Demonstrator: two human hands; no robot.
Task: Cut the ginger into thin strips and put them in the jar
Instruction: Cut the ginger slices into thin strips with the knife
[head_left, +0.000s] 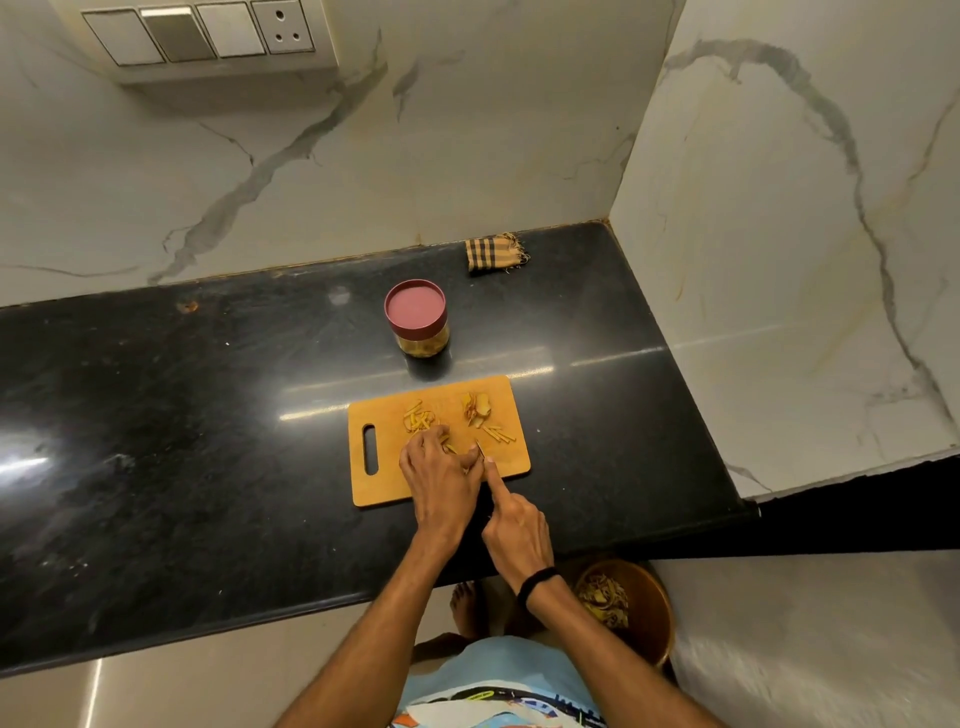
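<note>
On the cutting board (374, 488), left hand (441, 478) pinned a ginger piece (451, 447) under curled fingers. Right hand (517, 525) gripped the knife (479, 449), index finger along the blade's back. Cut strips (500, 434) and slices (477, 408) lay farther back. Jar (423, 343) stood behind the board, lid (415, 306) on.

This is a home kitchen: a black polished stone counter (182, 441) meets white marble-veined wall panels (467, 130) with a white switch plate (208, 34). On the counter stand an orange-brown wooden chopping board (374, 488), a clear jar with a dark red lid (418, 322) and a folded checked cloth (496, 253).
</note>
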